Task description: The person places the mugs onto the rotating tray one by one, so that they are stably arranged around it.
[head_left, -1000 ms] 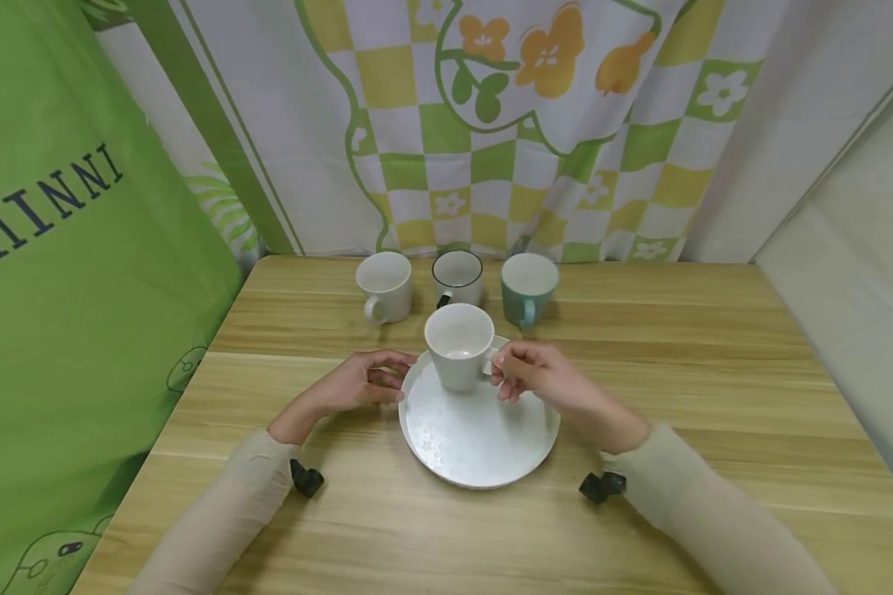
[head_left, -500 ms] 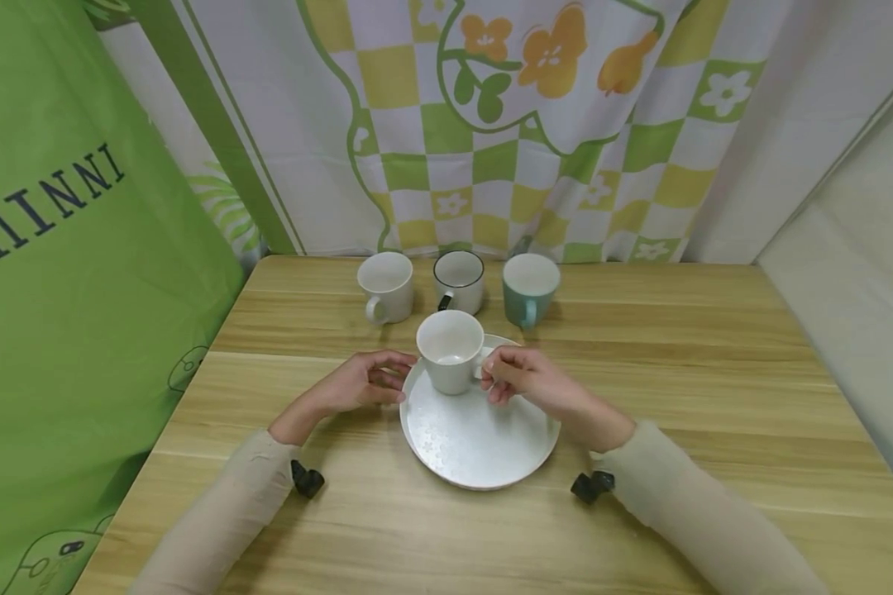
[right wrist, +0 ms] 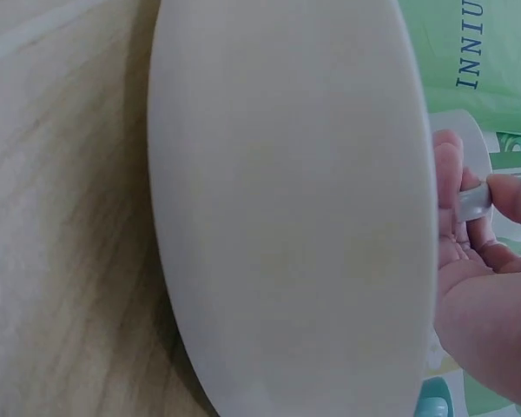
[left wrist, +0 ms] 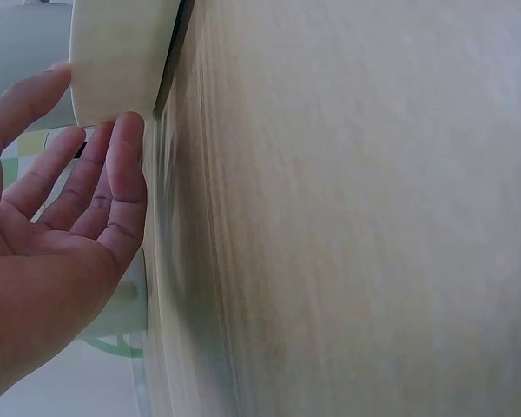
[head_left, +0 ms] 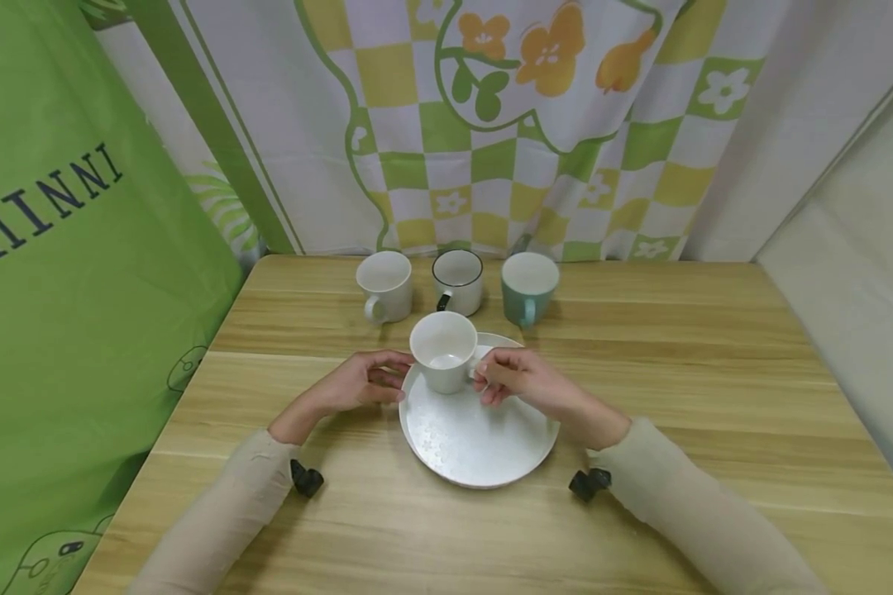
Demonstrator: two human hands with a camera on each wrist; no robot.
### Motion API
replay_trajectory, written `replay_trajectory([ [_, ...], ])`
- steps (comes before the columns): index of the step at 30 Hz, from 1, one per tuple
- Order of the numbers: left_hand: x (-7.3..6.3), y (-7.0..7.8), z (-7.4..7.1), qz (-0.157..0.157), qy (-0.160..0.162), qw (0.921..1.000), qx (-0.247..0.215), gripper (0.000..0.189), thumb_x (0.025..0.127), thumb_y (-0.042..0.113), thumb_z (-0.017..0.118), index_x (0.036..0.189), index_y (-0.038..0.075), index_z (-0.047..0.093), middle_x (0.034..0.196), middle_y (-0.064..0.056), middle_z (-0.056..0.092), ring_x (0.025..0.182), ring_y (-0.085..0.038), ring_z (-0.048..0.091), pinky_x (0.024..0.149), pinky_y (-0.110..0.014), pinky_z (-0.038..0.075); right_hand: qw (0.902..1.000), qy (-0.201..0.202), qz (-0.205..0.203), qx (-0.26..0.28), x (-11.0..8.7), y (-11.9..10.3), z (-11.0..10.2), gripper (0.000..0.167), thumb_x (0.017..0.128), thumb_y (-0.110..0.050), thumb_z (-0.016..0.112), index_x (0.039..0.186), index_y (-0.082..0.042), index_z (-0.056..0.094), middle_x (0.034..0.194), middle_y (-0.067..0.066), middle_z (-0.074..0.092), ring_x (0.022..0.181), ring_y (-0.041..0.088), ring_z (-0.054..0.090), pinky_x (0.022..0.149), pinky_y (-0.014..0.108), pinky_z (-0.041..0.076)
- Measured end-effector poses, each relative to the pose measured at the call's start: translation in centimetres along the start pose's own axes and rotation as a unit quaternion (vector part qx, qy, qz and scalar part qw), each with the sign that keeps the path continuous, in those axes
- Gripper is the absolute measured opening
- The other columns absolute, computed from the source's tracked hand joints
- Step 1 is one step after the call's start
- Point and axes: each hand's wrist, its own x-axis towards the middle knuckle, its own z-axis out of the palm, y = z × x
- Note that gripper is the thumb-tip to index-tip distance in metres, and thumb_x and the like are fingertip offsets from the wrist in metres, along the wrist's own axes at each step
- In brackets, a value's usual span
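Note:
A white mug (head_left: 443, 340) stands upright at the back left of a round white tray (head_left: 484, 446). My right hand (head_left: 528, 384) pinches the mug's handle from the right; in the right wrist view the thumb and fingers close on that handle (right wrist: 475, 201), while the tray's side wall (right wrist: 295, 217) hides much of the rest. At the tray's left edge, my left hand (head_left: 357, 383) touches the rim with relaxed fingers. The left wrist view has its fingertips (left wrist: 128, 130) against the tray's wall (left wrist: 122, 61), not wrapped round it.
Behind the tray, three mugs stand in a row: a white one (head_left: 384, 285), a white one with a black rim (head_left: 461, 285) and a teal one (head_left: 528, 293). All rest on a wooden table (head_left: 677, 355). A patterned curtain (head_left: 446, 165) hangs along the back edge.
My right hand has brought the white mug left and slightly nearer, toward the tray's left side. The left hand and the tray look unmoved.

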Motion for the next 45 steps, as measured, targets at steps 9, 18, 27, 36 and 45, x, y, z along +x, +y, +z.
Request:
replay_trajectory([
  [9, -0.1, 0.4, 0.0, 0.005, -0.009, 0.9999, -0.001, 0.061, 0.086, 0.0, 0.075, 0.142, 0.006, 0.052, 0.136, -0.025, 0.057, 0.115, -0.039, 0.065, 0.09, -0.032, 0.059, 0.9992, 0.012, 0.021, 0.032, 0.2, -0.3, -0.2, 0.029, 0.101, -0.013, 0.057, 0.123, 0.004, 0.048, 0.114, 0.036, 0.065, 0.08, 0.018, 0.071, 0.075, 0.031, 0.061],
  [18, -0.2, 0.3, 0.0, 0.004, -0.016, 0.9999, 0.001, 0.062, 0.085, 0.0, 0.076, 0.142, 0.004, 0.052, 0.137, -0.025, 0.055, 0.116, -0.038, 0.065, 0.09, -0.03, 0.058, 0.9995, 0.017, 0.012, 0.024, 0.3, -0.3, -1.0, 0.032, 0.102, -0.01, 0.056, 0.13, 0.004, 0.05, 0.115, 0.033, 0.065, 0.081, 0.02, 0.068, 0.077, 0.033, 0.061],
  [27, -0.3, 0.3, -0.2, 0.0, -0.013, 0.9999, 0.005, 0.061, 0.085, 0.001, 0.076, 0.141, 0.003, 0.052, 0.139, -0.023, 0.054, 0.117, -0.037, 0.064, 0.089, -0.029, 0.058, 0.9993, 0.036, -0.002, -0.007, 1.3, -0.1, -1.7, 0.034, 0.103, -0.016, 0.056, 0.13, 0.004, 0.057, 0.119, 0.029, 0.065, 0.083, 0.017, 0.064, 0.079, 0.029, 0.058],
  [36, -0.3, 0.3, -0.1, -0.002, -0.015, 0.9999, 0.008, 0.062, 0.086, 0.004, 0.077, 0.142, 0.005, 0.051, 0.14, -0.023, 0.054, 0.117, -0.036, 0.064, 0.09, -0.029, 0.058, 0.999, 0.045, -0.007, 0.002, 1.5, 0.1, -2.3, 0.034, 0.102, -0.014, 0.057, 0.131, 0.003, 0.057, 0.12, 0.026, 0.066, 0.082, 0.016, 0.063, 0.079, 0.028, 0.058],
  [45, -0.3, 0.2, -0.1, 0.004, -0.017, 0.9998, 0.012, 0.061, 0.086, 0.005, 0.077, 0.142, 0.005, 0.052, 0.14, -0.022, 0.054, 0.117, -0.037, 0.064, 0.09, -0.029, 0.058, 0.9992, 0.033, -0.018, -0.009, 1.6, 0.0, -2.7, 0.033, 0.102, -0.011, 0.054, 0.132, 0.003, 0.055, 0.122, 0.031, 0.06, 0.086, 0.017, 0.062, 0.08, 0.028, 0.056],
])
